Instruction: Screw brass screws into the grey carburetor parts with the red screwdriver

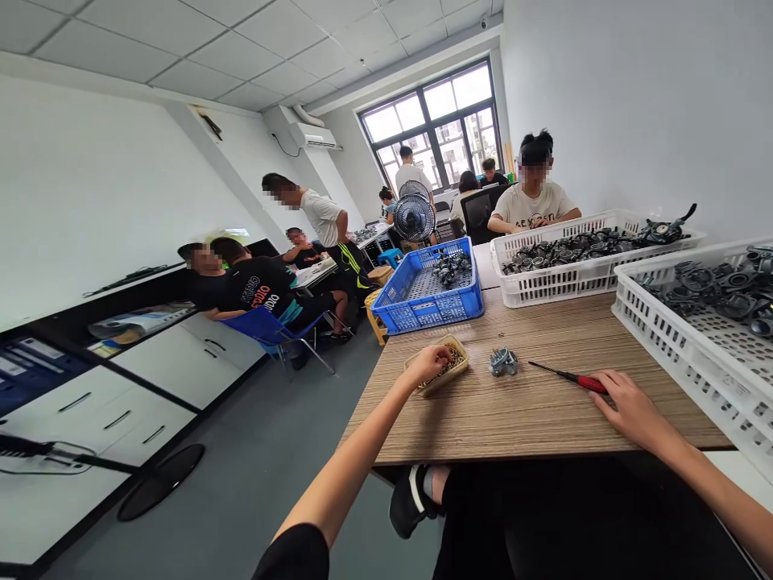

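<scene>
My left hand (431,362) reaches into a small yellowish tray (462,374) of small screws. Its fingers are bent down together among the screws; what they pinch, if anything, is hidden. To the right of the tray, a grey metal part (503,362) with several upright pins or screws sits on the wooden table. My right hand (628,409) holds the red and black handle of a screwdriver (583,381), fingers over it and thumb below. The screwdriver's dark shaft points left toward the metal part, without touching it.
Behind the tray stands a blue crate (428,304) with dark metal parts. Two white crates, one at the back (561,282) and one at the right (670,338), hold more parts. A person (535,197) sits across the table (447,427). Others work farther off.
</scene>
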`<action>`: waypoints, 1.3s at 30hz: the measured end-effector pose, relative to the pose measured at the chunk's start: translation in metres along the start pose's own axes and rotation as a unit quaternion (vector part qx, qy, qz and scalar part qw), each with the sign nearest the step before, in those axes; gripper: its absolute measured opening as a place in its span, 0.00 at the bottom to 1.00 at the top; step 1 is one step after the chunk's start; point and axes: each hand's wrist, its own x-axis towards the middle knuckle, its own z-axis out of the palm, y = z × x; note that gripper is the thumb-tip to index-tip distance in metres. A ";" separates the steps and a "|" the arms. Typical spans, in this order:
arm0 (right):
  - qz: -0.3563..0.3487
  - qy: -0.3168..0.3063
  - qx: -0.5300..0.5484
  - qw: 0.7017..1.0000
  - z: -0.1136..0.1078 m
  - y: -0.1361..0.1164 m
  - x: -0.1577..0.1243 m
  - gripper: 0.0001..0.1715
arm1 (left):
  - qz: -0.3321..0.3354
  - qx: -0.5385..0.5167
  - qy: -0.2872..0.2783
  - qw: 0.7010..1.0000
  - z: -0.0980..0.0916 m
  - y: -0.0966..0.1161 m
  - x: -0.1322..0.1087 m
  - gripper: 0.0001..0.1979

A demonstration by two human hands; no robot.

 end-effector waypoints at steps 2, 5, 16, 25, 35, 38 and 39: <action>0.000 -0.001 0.003 1.000 -0.001 -0.001 0.000 0.19 | -0.002 -0.005 -0.004 1.000 0.000 0.000 0.000 0.13; 0.001 -0.001 0.006 1.000 -0.001 -0.001 0.001 0.19 | 0.000 -0.012 -0.014 1.000 0.001 -0.001 0.001 0.11; 0.001 -0.009 0.005 1.000 -0.004 -0.001 0.002 0.20 | 0.025 -0.045 -0.051 0.997 -0.006 -0.003 -0.001 0.08; 0.002 -0.004 0.000 1.000 -0.003 -0.002 0.001 0.18 | 0.016 -0.063 -0.046 0.997 -0.007 -0.003 -0.004 0.07; 0.002 -0.011 0.003 1.000 -0.008 -0.006 0.002 0.19 | 0.055 -0.010 0.052 0.997 -0.023 0.032 -0.018 0.05; 0.005 -0.011 0.003 1.000 -0.008 -0.008 0.002 0.19 | 0.112 0.029 0.058 0.992 -0.013 0.061 -0.034 0.04; 0.005 -0.010 0.003 1.000 -0.008 -0.008 0.002 0.19 | 0.126 0.042 0.047 0.990 -0.005 0.070 -0.040 0.04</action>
